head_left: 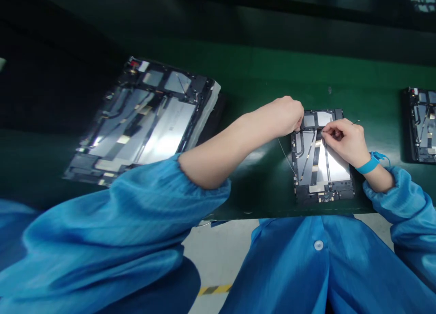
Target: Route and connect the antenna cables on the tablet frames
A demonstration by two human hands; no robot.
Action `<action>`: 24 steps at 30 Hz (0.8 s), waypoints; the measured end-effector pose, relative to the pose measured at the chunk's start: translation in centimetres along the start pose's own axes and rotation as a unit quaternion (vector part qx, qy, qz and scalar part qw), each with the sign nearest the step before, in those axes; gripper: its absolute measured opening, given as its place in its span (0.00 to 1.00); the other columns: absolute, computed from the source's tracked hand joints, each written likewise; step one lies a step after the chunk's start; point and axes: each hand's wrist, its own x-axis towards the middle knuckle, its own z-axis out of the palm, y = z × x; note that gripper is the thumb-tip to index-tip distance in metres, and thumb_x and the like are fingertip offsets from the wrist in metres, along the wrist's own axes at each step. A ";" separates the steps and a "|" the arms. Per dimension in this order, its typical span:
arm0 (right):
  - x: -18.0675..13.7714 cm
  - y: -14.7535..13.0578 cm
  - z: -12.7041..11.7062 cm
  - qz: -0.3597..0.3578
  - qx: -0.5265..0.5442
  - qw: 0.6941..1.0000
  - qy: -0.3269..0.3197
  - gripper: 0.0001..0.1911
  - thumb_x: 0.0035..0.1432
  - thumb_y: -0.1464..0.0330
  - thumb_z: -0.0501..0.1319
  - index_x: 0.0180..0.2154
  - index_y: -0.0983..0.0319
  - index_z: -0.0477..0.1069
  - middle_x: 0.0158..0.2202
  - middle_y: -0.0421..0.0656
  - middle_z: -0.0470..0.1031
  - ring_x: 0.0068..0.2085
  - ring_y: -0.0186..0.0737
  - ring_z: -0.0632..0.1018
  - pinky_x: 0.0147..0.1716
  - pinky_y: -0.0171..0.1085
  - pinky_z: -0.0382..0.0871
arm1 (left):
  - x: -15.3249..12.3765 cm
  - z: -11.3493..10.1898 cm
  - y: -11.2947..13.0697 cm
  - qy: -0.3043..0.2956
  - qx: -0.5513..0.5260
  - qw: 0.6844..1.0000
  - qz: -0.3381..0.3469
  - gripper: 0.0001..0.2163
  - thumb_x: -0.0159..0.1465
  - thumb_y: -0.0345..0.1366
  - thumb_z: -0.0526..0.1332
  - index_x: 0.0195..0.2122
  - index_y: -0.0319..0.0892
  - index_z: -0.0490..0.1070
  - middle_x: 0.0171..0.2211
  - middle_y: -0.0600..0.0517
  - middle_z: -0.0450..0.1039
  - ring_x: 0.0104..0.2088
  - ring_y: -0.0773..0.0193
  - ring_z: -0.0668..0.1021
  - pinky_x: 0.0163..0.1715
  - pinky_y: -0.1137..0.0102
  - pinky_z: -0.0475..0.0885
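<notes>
My left grip point(288, 116) is curled, contents hidden; right grip point(323, 132) pinches, I judge, a slim tool point(356, 121). Opened tablet point(337, 169) below: ribbon cable point(316, 155) laid, thin wire point(286, 155) beneath left grip untucked.

Opened device point(315, 162): black-framed, silver-panelled, internals exposed; lies flat, upper part under left fingers point(299, 123) and right fingers point(327, 134). Thin pale wire point(286, 155) bows out below the left.

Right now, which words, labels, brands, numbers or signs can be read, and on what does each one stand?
None can be read.
Middle device: pale patches, too small to read.
Left device: red and white patches, too blurred to read.
Right device: any marks too small to read.
Floor stripe: yellow and dark bands, no words visible.
</notes>
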 end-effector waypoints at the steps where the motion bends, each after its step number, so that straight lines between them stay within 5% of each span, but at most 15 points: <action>1: 0.2 0.3 -0.2 0.008 0.000 1.000 0.018 0.05 0.57 0.73 0.66 0.35 0.57 0.78 0.29 0.38 0.81 0.31 0.39 0.76 0.36 0.40 0.72 | 0.0 -0.2 0.1 -0.008 0.012 1.000 -0.001 0.09 0.59 0.27 0.62 0.23 0.42 0.77 0.24 0.48 0.75 0.32 0.54 0.79 0.39 0.64 0.70; 5: 1.4 1.3 -0.5 0.020 -0.035 0.998 0.038 0.07 0.57 0.74 0.65 0.37 0.58 0.77 0.30 0.39 0.80 0.32 0.41 0.76 0.38 0.41 0.70 | -1.6 -0.2 0.9 0.017 0.002 1.000 -0.001 0.09 0.62 0.27 0.59 0.29 0.42 0.78 0.30 0.47 0.80 0.35 0.55 0.81 0.39 0.65 0.72; 9: 2.0 1.2 -0.6 -0.071 -0.143 0.987 -0.019 0.11 0.59 0.77 0.60 0.40 0.58 0.77 0.32 0.43 0.80 0.38 0.46 0.75 0.41 0.43 0.66 | -4.0 1.2 4.4 0.083 -0.044 0.993 -0.077 0.09 0.66 0.31 0.58 0.41 0.37 0.79 0.40 0.42 0.81 0.41 0.51 0.83 0.42 0.62 0.76; 13: 1.3 0.7 -1.7 -0.120 -0.152 0.978 -0.082 0.11 0.59 0.77 0.59 0.38 0.58 0.76 0.31 0.43 0.79 0.37 0.46 0.74 0.39 0.43 0.65 | -4.3 2.7 8.2 0.046 -0.036 0.988 -0.143 0.16 0.68 0.30 0.58 0.54 0.30 0.73 0.49 0.33 0.79 0.49 0.45 0.83 0.48 0.59 0.78; 19: -0.2 1.9 -2.8 0.015 0.038 0.999 -0.026 0.05 0.57 0.71 0.65 0.37 0.58 0.77 0.30 0.39 0.80 0.32 0.38 0.77 0.36 0.39 0.70 | -4.1 4.3 8.1 0.081 -0.087 0.979 -0.165 0.14 0.63 0.24 0.57 0.49 0.33 0.73 0.47 0.34 0.79 0.48 0.44 0.82 0.48 0.54 0.78; 24: -0.1 3.2 -2.4 0.123 0.146 0.982 -0.002 0.06 0.54 0.68 0.68 0.35 0.59 0.75 0.28 0.38 0.78 0.30 0.36 0.77 0.32 0.38 0.72 | -3.4 5.0 6.7 0.225 -0.140 0.964 -0.035 0.08 0.63 0.27 0.59 0.41 0.41 0.75 0.46 0.42 0.78 0.49 0.48 0.79 0.53 0.54 0.75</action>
